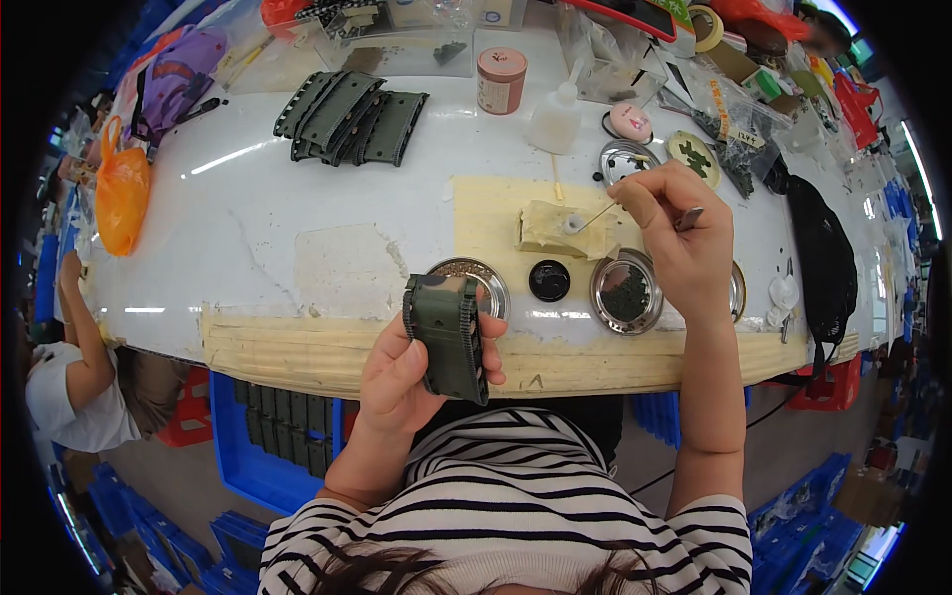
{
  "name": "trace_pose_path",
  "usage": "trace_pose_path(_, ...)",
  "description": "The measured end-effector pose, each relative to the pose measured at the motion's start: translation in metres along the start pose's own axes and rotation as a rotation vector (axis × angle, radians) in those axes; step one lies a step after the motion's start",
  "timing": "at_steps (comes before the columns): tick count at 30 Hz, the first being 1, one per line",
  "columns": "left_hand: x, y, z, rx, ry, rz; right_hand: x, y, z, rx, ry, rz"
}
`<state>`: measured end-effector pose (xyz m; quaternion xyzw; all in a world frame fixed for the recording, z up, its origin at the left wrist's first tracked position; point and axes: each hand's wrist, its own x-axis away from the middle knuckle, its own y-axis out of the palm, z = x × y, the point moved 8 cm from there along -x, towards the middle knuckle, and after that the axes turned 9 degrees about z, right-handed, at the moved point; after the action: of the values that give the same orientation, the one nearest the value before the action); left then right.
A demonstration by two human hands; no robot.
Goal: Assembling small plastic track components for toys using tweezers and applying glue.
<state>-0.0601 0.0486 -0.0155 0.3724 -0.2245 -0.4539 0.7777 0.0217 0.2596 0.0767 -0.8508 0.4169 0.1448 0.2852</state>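
Pretty cluttered white worktop (248, 218); at its near edge our left hand (392, 382) grips a dark green, black-toothed piece (443, 337) with brownish patches up top, and our right hand (684, 228) pinches a thin tool (600, 213).

The casing (444, 342) at the centre of the frame was dark green, blotched with brown near its top and edged in black; the stacked casings (347, 124) at upper left were dark green too. The shirt (545, 496) at the bottom had black and off-white stripes. The counter (248, 188) was white, its front strip (555, 362) pale yellow. Far left, the plastic bag (121, 198) was orange; at upper centre the lidded tub (501, 84) was pink.
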Motion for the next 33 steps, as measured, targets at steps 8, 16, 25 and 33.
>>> trace_pose_path(8, 0.0, 0.0, 0.0, 0.006, 0.003, -0.003, -0.001, -0.005, 0.012, -0.114, 0.109, 0.042)
trace_pose_path(16, 0.002, -0.001, 0.003, 0.008, 0.015, 0.003, -0.002, -0.007, 0.013, -0.095, 0.068, 0.078)
trace_pose_path(25, 0.005, 0.002, 0.006, -0.036, 0.037, 0.007, 0.006, 0.007, -0.026, 0.197, -0.216, -0.041)
trace_pose_path(33, 0.007, 0.019, -0.001, -0.247, 0.029, 0.075, 0.059, -0.028, -0.15, -1.257, -0.212, -0.088)
